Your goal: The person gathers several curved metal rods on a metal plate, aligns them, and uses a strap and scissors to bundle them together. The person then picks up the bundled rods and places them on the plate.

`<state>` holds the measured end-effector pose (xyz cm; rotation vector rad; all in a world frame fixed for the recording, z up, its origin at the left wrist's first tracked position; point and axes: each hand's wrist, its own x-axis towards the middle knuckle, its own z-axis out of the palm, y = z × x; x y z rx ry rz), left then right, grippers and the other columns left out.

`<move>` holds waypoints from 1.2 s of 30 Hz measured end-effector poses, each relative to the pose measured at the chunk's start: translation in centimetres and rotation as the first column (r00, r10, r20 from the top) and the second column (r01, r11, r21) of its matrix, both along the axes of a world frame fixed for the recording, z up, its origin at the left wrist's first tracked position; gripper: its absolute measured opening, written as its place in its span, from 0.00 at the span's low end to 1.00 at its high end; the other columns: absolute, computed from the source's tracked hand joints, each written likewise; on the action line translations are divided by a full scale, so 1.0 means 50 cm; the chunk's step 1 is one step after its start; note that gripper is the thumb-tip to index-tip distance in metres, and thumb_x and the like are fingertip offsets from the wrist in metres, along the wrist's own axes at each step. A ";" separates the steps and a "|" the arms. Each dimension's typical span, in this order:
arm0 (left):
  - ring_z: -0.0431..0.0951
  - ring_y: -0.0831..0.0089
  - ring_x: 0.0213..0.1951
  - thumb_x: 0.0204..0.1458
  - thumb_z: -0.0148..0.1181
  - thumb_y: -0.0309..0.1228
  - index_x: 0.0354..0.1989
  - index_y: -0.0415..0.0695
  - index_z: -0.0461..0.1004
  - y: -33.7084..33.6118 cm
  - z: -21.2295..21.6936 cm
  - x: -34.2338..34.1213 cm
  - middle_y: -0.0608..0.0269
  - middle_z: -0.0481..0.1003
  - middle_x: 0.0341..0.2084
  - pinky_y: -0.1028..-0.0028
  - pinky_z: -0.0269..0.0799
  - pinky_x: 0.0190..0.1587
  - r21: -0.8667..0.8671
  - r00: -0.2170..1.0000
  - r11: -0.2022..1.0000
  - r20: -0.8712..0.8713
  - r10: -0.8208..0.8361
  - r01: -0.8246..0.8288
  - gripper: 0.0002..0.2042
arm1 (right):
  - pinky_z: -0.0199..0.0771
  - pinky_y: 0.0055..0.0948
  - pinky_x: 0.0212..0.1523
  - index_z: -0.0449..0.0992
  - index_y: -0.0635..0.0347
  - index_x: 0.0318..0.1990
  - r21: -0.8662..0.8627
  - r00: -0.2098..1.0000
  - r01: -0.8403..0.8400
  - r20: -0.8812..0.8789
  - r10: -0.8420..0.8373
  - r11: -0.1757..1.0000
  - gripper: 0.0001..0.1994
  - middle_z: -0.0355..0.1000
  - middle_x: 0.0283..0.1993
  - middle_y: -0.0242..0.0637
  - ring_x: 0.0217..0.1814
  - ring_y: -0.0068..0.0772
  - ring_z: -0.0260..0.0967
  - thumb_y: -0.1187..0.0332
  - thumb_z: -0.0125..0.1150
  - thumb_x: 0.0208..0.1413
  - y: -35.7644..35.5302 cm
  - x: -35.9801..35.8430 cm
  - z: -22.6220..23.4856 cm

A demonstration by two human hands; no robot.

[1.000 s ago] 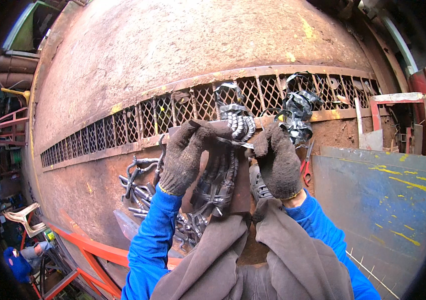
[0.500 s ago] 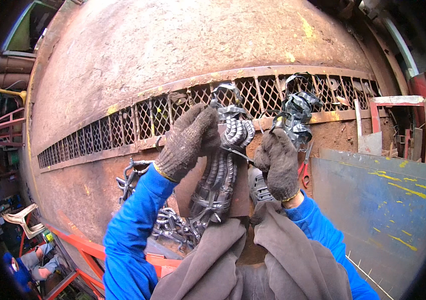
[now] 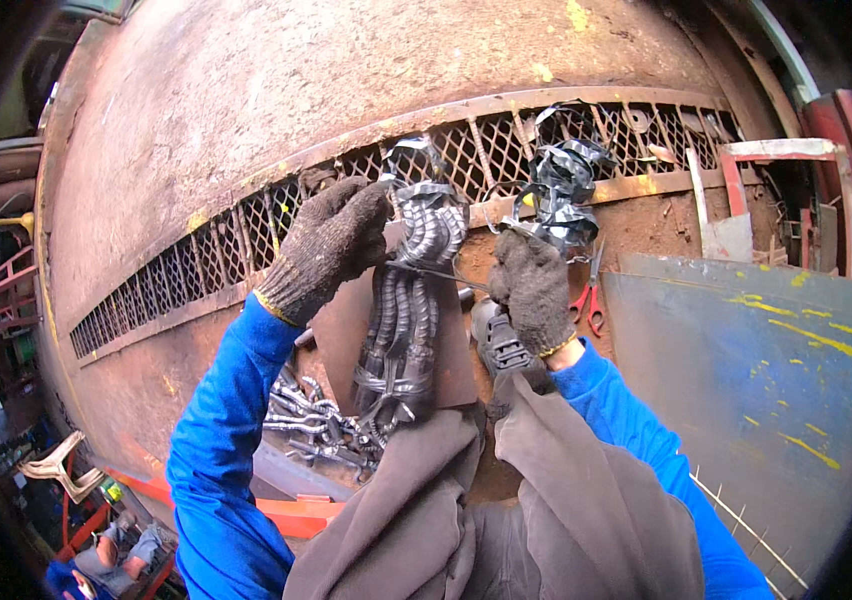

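Nearest the camera, a grey-brown apron (image 3: 506, 510) drapes over the person's lap, with blue sleeves running up from it on both sides. Just above the apron, a bundle of twisted metal pieces (image 3: 401, 330) stands roughly upright against a rusty plate (image 3: 346, 335), its lower end resting at the apron's top edge. The left hand (image 3: 331, 245), in a dark knitted glove, is curled around the upper left side of the bundle, fingers pressed together against its top. The right hand (image 3: 531, 290), gloved the same way, is closed in a fist a little to the right of the bundle and pinches a thin wire (image 3: 436, 272) that runs leftward to the bundle's upper part. Below the right hand sits a dark power tool (image 3: 501, 345), partly hidden by the wrist. Lower left of the bundle, a heap of similar twisted metal pieces (image 3: 316, 420) lies on the worktop (image 3: 196, 370), which is rust-coloured. Right of the right hand, red-handled scissors (image 3: 589, 295) rest beside a blue sheet (image 3: 746, 360) streaked with yellow marks. Farther back, a long strip of expanded metal mesh (image 3: 246, 240) curves across the view, and a tangle of dark metal strapping (image 3: 561, 185) hangs against it above the right hand. Beyond the mesh rises a large rusty curved surface (image 3: 346, 80).
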<state>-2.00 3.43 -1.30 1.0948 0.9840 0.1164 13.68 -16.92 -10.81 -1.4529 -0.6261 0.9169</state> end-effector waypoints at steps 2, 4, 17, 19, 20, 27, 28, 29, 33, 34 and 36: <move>0.62 0.86 0.19 0.66 0.59 0.40 0.46 0.48 0.75 0.001 -0.003 0.001 0.76 0.65 0.22 0.80 0.55 0.20 0.026 1.000 1.000 -0.017 0.012 -0.012 0.10 | 0.63 0.21 0.23 0.77 0.61 0.42 0.015 0.994 -0.020 -0.103 0.021 1.000 0.12 0.69 0.29 0.25 0.29 0.13 0.63 0.61 0.55 0.71 0.004 0.007 0.007; 0.66 0.85 0.20 0.66 0.59 0.38 0.49 0.45 0.75 0.015 -0.025 -0.016 0.73 0.69 0.23 0.80 0.58 0.20 0.443 0.990 0.890 0.030 -0.136 0.108 0.11 | 0.72 0.23 0.32 0.76 0.63 0.49 0.044 0.996 0.082 0.044 -0.084 0.996 0.13 0.72 0.34 0.28 0.32 0.19 0.69 0.62 0.52 0.72 0.005 0.001 -0.020; 0.79 0.58 0.47 0.52 0.63 0.30 0.50 0.45 0.77 -0.179 0.140 0.029 0.60 0.77 0.49 0.61 0.77 0.46 0.874 0.813 -0.003 -0.453 -0.365 0.485 0.16 | 0.77 0.52 0.50 0.72 0.56 0.56 -0.756 0.684 0.383 0.618 0.387 0.530 0.21 0.73 0.52 0.56 0.51 0.62 0.75 0.59 0.62 0.57 -0.252 0.057 -0.114; 0.80 0.60 0.37 0.53 0.58 0.30 0.49 0.48 0.76 -0.195 0.075 0.034 0.61 0.74 0.48 0.60 0.78 0.39 0.810 0.748 -0.090 -0.572 -0.337 0.579 0.14 | 0.76 0.54 0.50 0.71 0.58 0.58 -0.793 0.711 0.382 0.580 0.397 0.475 0.24 0.72 0.51 0.58 0.51 0.64 0.74 0.59 0.64 0.55 -0.239 0.073 -0.103; 0.80 0.61 0.36 0.53 0.59 0.30 0.48 0.48 0.76 -0.193 0.051 0.034 0.61 0.74 0.47 0.60 0.78 0.37 0.810 0.751 -0.104 -0.576 -0.321 0.577 0.14 | 0.76 0.55 0.50 0.70 0.58 0.59 -0.811 0.725 0.381 0.560 0.401 0.443 0.26 0.72 0.50 0.59 0.50 0.64 0.73 0.59 0.65 0.55 -0.236 0.081 -0.099; 0.81 0.61 0.36 0.52 0.60 0.31 0.45 0.53 0.77 -0.179 0.012 0.045 0.63 0.77 0.39 0.61 0.78 0.34 0.779 0.722 -0.088 -0.611 -0.323 0.620 0.12 | 0.78 0.55 0.46 0.68 0.59 0.56 -0.846 0.677 0.376 0.530 0.511 0.379 0.27 0.73 0.50 0.58 0.49 0.63 0.75 0.56 0.67 0.54 -0.244 0.090 -0.103; 0.82 0.59 0.37 0.52 0.59 0.31 0.48 0.54 0.78 -0.177 0.019 0.046 0.64 0.79 0.41 0.61 0.79 0.35 0.771 0.714 -0.064 -0.614 -0.337 0.633 0.14 | 0.78 0.56 0.45 0.68 0.60 0.56 -0.856 0.681 0.370 0.514 0.522 0.360 0.27 0.74 0.49 0.58 0.48 0.62 0.76 0.56 0.67 0.54 -0.239 0.091 -0.094; 0.82 0.58 0.39 0.52 0.59 0.31 0.51 0.55 0.79 -0.174 0.021 0.045 0.64 0.80 0.42 0.61 0.79 0.37 0.762 0.705 -0.039 -0.616 -0.351 0.646 0.17 | 0.78 0.56 0.44 0.68 0.60 0.55 -0.867 0.684 0.364 0.497 0.534 0.341 0.26 0.75 0.48 0.58 0.48 0.62 0.76 0.55 0.68 0.54 -0.235 0.091 -0.090; 0.83 0.57 0.38 0.53 0.60 0.33 0.51 0.55 0.79 -0.172 0.020 0.038 0.62 0.81 0.41 0.60 0.79 0.37 0.818 0.777 0.039 -0.528 -0.343 0.573 0.16 | 0.79 0.54 0.39 0.68 0.58 0.53 -0.851 0.671 0.405 0.525 0.523 0.335 0.24 0.78 0.41 0.55 0.43 0.58 0.79 0.55 0.66 0.55 -0.240 0.100 -0.111; 0.83 0.57 0.38 0.52 0.60 0.33 0.51 0.55 0.79 -0.173 0.019 0.038 0.62 0.81 0.41 0.60 0.79 0.37 0.823 0.786 0.054 -0.518 -0.339 0.566 0.16 | 0.80 0.51 0.35 0.69 0.57 0.53 -0.829 0.635 0.424 0.559 0.534 0.364 0.23 0.78 0.40 0.53 0.40 0.54 0.80 0.55 0.65 0.55 -0.250 0.098 -0.122; 0.83 0.56 0.39 0.52 0.61 0.32 0.51 0.54 0.79 -0.175 0.019 0.038 0.60 0.81 0.41 0.59 0.78 0.38 0.832 0.810 0.105 -0.489 -0.323 0.544 0.16 | 0.81 0.46 0.31 0.71 0.56 0.52 -0.830 0.643 0.362 0.552 0.531 0.425 0.20 0.79 0.39 0.49 0.35 0.47 0.81 0.57 0.64 0.56 -0.270 0.104 -0.127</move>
